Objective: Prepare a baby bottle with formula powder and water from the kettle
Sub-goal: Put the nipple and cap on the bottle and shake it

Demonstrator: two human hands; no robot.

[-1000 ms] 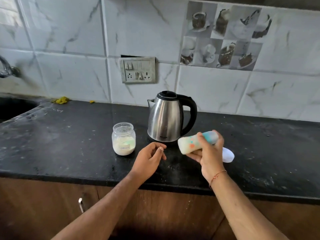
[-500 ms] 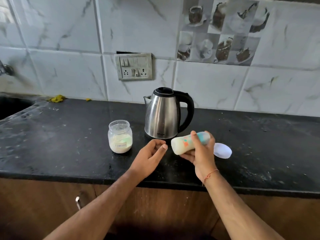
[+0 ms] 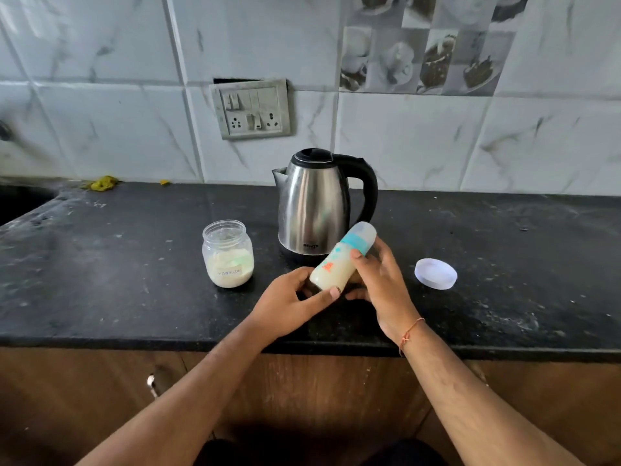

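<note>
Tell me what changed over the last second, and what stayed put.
The left hand, which hovered free, has come across and taken hold of the base of the milky-white baby bottle with the teal collar. The right hand keeps its grip near the collar, and the bottle now tilts top up and to the right. The steel kettle, open glass formula jar and white lid stayed put.
</note>
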